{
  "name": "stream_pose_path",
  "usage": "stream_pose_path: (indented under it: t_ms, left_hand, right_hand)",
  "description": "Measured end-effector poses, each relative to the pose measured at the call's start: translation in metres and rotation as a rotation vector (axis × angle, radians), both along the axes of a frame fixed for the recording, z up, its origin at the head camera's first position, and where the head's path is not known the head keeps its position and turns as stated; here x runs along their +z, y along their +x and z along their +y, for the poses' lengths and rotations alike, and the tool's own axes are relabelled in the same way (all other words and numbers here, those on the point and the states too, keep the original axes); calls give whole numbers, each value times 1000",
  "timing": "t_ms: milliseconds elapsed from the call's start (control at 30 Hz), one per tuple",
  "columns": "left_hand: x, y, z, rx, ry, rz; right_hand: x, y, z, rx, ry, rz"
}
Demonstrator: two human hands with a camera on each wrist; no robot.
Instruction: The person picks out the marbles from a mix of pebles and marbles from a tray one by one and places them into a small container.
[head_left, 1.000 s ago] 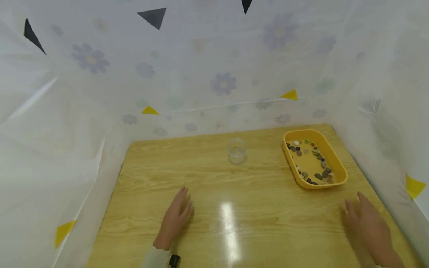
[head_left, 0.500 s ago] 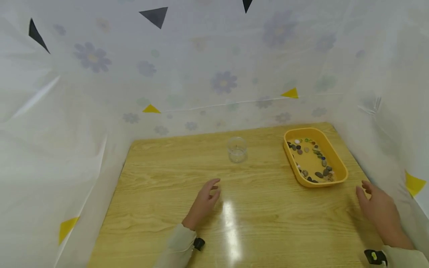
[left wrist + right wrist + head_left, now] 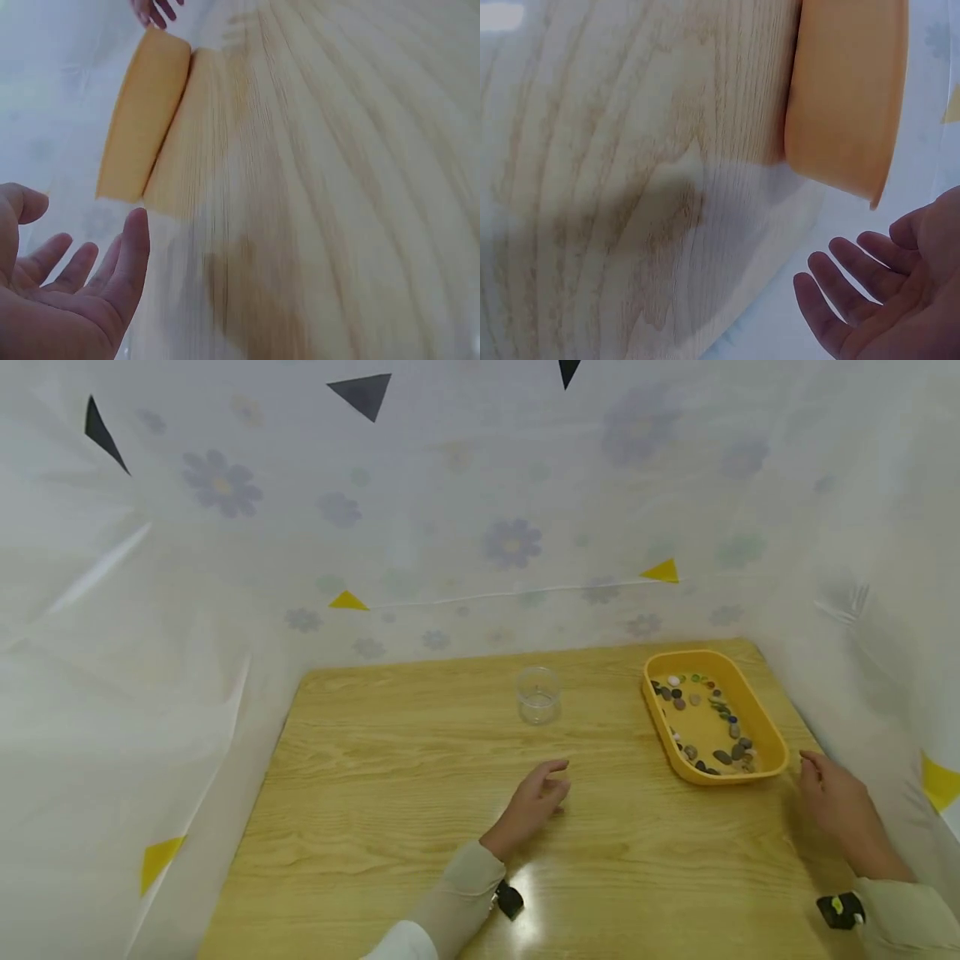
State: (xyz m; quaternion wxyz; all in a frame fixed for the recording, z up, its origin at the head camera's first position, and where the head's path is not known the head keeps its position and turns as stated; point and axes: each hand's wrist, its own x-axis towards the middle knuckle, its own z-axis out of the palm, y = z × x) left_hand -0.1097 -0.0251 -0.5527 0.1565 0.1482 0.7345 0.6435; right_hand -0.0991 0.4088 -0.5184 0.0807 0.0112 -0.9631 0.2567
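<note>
On the right part of the table stands a yellow tray (image 3: pixel 697 727) with rounded corners, holding several pebbles (image 3: pixel 722 757) and small glass-like stones around its floor. My right hand (image 3: pixel 842 803) hovers just off the tray's near right corner, fingers loosely bent and holding nothing. Over the middle of the table, left of the tray, is my left hand (image 3: pixel 531 803), also holding nothing. In the left wrist view its fingers (image 3: pixel 124 274) are spread toward the tray's side wall (image 3: pixel 146 112). From the right wrist, a gap shows between the fingers (image 3: pixel 829 300) and the tray wall (image 3: pixel 847 97).
A clear round cup (image 3: pixel 537 697) stands near the back middle of the wooden table (image 3: pixel 390 760). White sheeting with faded flowers rises at the back and both sides. Dark bands sit on both wrists.
My left hand has moved to the right across the table, toward the tray. My right hand has shifted slightly forward, closer to the tray's corner. The tray and cup stay put.
</note>
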Motion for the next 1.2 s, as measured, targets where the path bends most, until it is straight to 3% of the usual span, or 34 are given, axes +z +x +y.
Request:
stream_pose_path:
  t_ms: [100, 267, 600, 700, 1000, 1200]
  left_hand:
    - [-2, 0, 18, 20, 130, -97]
    - [-1, -1, 44, 55, 176, -159]
    - [6, -4, 92, 24, 152, -142]
    - [6, -6, 101, 1, 141, -135]
    - [6, -25, 126, -53, 61, -63]
    - [4, -37, 143, -90, -4, -9]
  right_hand:
    - [-1, -7, 2, 14, -19, 20]
    - [0, -20, 0, -11, -76, -40]
    - [8, -58, -13, -63, -108, -205]
    - [10, -69, -15, -39, -99, -206]
    - [10, -98, -14, 1, -125, -236]
    - [4, -112, -17, 7, -112, -186]
